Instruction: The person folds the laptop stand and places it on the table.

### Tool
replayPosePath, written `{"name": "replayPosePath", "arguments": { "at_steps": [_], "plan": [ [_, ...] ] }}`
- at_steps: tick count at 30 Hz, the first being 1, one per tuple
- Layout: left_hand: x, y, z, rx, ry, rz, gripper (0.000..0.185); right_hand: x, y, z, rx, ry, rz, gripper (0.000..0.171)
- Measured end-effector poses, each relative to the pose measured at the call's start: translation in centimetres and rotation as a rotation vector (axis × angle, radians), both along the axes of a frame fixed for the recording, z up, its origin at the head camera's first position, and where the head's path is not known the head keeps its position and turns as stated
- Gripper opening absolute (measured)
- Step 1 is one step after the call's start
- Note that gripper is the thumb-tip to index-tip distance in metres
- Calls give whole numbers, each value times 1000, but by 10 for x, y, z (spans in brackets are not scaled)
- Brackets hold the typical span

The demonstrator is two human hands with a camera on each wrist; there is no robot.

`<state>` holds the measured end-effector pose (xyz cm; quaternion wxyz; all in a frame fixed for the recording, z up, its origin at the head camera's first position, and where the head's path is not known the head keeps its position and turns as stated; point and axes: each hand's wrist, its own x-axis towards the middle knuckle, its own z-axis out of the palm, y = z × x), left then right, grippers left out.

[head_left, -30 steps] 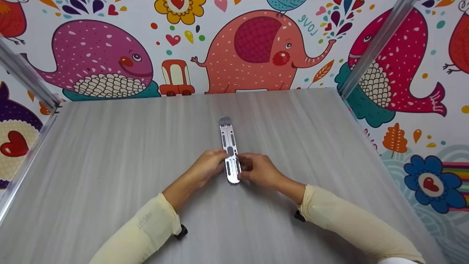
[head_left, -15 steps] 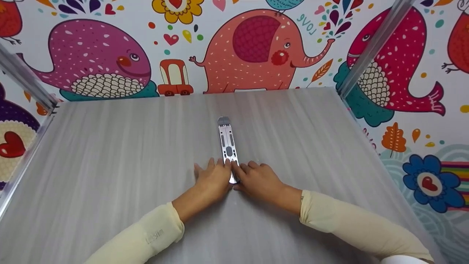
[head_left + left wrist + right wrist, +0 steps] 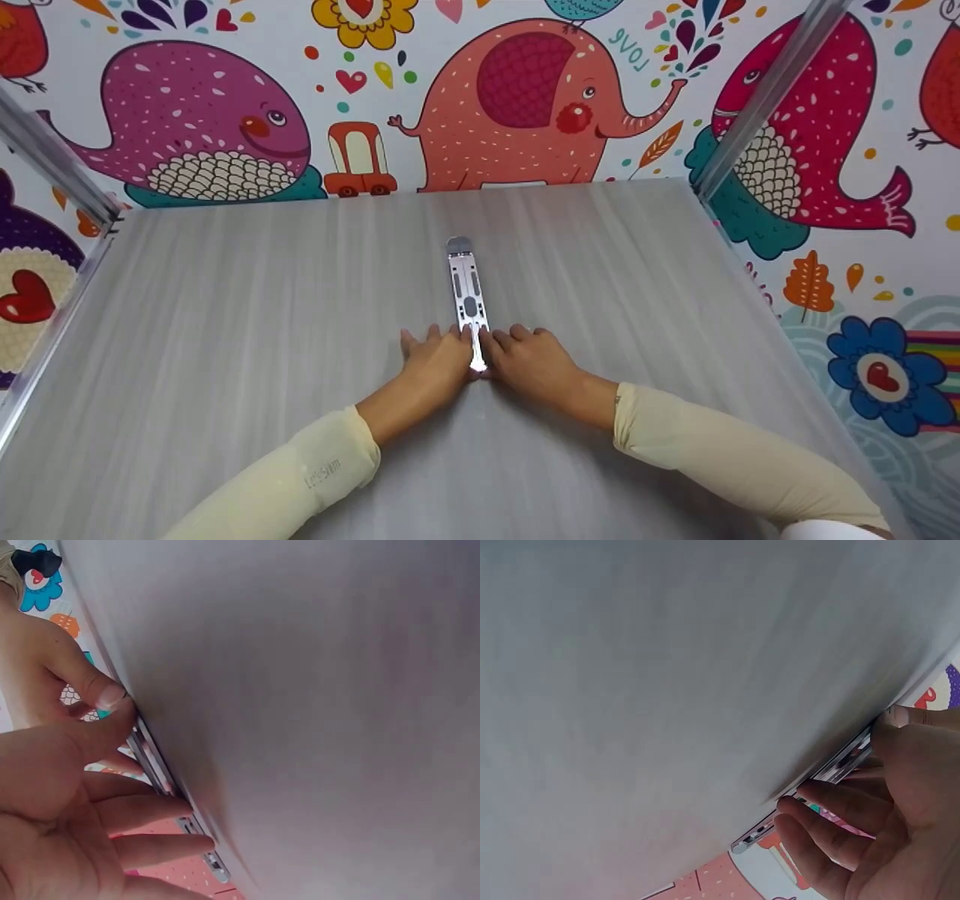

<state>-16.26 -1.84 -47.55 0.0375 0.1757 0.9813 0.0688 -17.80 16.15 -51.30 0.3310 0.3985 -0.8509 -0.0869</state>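
A flat silver metal strip [image 3: 466, 289] with several slots lies lengthwise on the grey table [image 3: 225, 315], running away from me. My left hand [image 3: 439, 358] lies flat on the table against the left side of its near end, fingers straight. My right hand [image 3: 529, 358] lies flat against the right side in the same way. Both hands touch the strip's near end, and neither grips it. In the left wrist view the left hand [image 3: 90, 832] rests by the strip's edge [image 3: 161, 769]. In the right wrist view the right hand [image 3: 885, 825] has its fingertips along the strip [image 3: 832, 772].
The table is bounded by metal frame posts at the back left [image 3: 52, 161] and back right [image 3: 765, 90]. A colourful cartoon-animal wall [image 3: 525, 90] stands behind and to the sides. Cream sleeves cover both forearms.
One second ago both hands pinched the strip's near end with curled fingers. They have since let go and spread flat on the table beside it; the strip lies flat.
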Motion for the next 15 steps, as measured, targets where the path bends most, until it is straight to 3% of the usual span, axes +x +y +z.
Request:
{"name": "replayPosePath", "arguments": {
  "at_steps": [8, 15],
  "plan": [
    [-19, -2, -3, 41, -36, 6, 70, -12, 0, 2, 23, -44, -22, 47],
    [-28, -2, -4, 81, -39, -10, 68, -23, 0, 5, -39, -72, 40, 38]
  ]
}}
